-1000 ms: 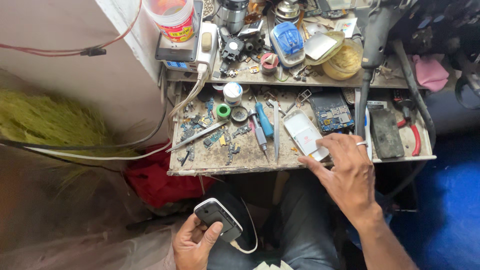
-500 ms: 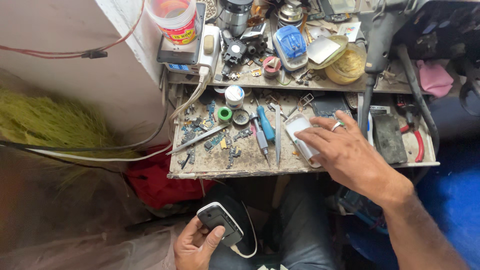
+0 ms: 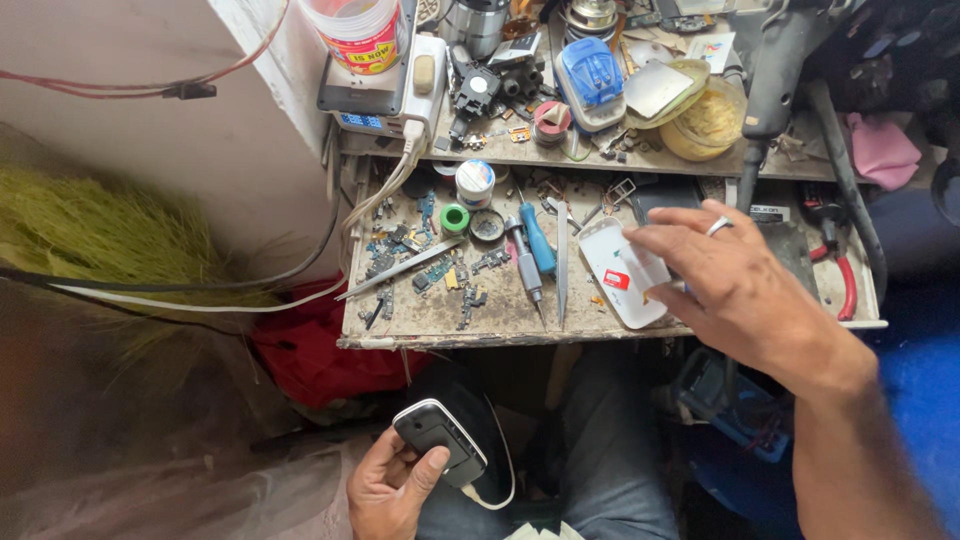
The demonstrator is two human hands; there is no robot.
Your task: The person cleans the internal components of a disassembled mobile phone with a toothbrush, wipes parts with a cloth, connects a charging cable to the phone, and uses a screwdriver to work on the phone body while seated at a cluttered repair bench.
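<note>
**Two hands at a cluttered repair table**

At the far left, a pale wall (image 3: pixel 130 170) is filling the upper corner, with a red wire (image 3: pixel 120 85) running across it and a white cable (image 3: pixel 200 300) trailing down from a white box with a charger (image 3: pixel 385 75) on the upper shelf. A plastic tub with a red label (image 3: pixel 350 30) is standing on that box.

Low in the view, the left hand (image 3: pixel 395 490) is curling around a small dark device with a pale rim (image 3: pixel 440 442), the thumb lying along its side and the fingers closed underneath; it is being held over the lap, well apart from the table (image 3: pixel 440 325). A thin white cord is looping just beside it.

On the table's lower level, long metal tweezers (image 3: pixel 400 270) are lying tilted among small circuit scraps, near a green roll of tape (image 3: pixel 455 217) and a blue-handled screwdriver (image 3: pixel 535 238).

Further right, the right hand (image 3: pixel 740 285) is hovering palm down with its fingers spread and loosely bent, a ring on one finger. Its fingertips are reaching a white rounded tray (image 3: pixel 615 270) that is sitting at the table's front edge; whether they are pinching anything there is hard to tell.

At the far right, red-handled pliers (image 3: pixel 840 270) are resting on the table, and a pink cloth (image 3: pixel 885 150) is lying above them.
</note>
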